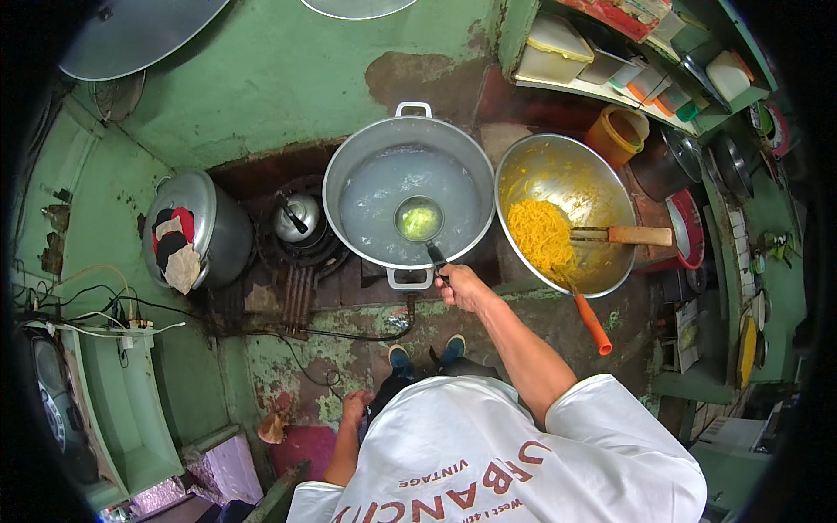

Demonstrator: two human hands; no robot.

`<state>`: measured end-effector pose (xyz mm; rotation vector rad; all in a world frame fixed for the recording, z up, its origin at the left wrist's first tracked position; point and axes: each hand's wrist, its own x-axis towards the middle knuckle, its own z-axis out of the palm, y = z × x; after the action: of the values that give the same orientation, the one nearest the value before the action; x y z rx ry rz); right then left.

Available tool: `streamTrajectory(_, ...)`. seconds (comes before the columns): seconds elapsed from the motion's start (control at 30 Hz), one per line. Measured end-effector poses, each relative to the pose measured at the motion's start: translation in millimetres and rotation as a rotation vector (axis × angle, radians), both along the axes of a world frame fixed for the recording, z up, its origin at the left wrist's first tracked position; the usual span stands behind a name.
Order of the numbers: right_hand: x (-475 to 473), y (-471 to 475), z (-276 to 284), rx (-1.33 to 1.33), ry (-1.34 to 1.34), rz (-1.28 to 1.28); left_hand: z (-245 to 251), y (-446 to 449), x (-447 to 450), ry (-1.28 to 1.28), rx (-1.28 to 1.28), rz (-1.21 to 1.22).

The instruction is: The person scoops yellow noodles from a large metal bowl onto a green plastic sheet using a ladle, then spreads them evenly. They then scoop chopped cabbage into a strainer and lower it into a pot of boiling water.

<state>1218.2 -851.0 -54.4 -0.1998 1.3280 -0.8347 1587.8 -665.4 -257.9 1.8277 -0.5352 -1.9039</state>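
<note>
My right hand [462, 287] grips the black handle of a round strainer [419, 218], whose bowl sits in the cloudy water of a large aluminum pot [332, 189] and holds something pale green-yellow. My left hand [357, 404] hangs low beside my body, away from the cookware; whether it holds anything is not clear. Right of the pot stands a wide steel bowl [598, 170] with a heap of yellow noodle-like strands [539, 235]. A utensil with a wooden handle [639, 236] and another with an orange handle [593, 325] rest in that bowl.
A small kettle [297, 219] stands on a burner left of the pot. Farther left is a tall lidded pot [225, 229] with cloths on top. An orange bucket [614, 137], a dark pot [660, 163] and a shelf of containers [556, 49] are at the right. Cables [353, 338] run below the stove.
</note>
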Motion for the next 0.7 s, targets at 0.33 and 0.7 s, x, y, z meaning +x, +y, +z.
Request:
streamTrajectory(0.33, -3, -3, -6, 0.063, -0.110, -0.074, 14, -2, -3, -0.078, 0.035, -0.089)
streamTrajectory(0.7, -6, -3, -4, 0.059, -0.160, -0.079, 3, 11, -4, -0.098, 0.000, -0.050)
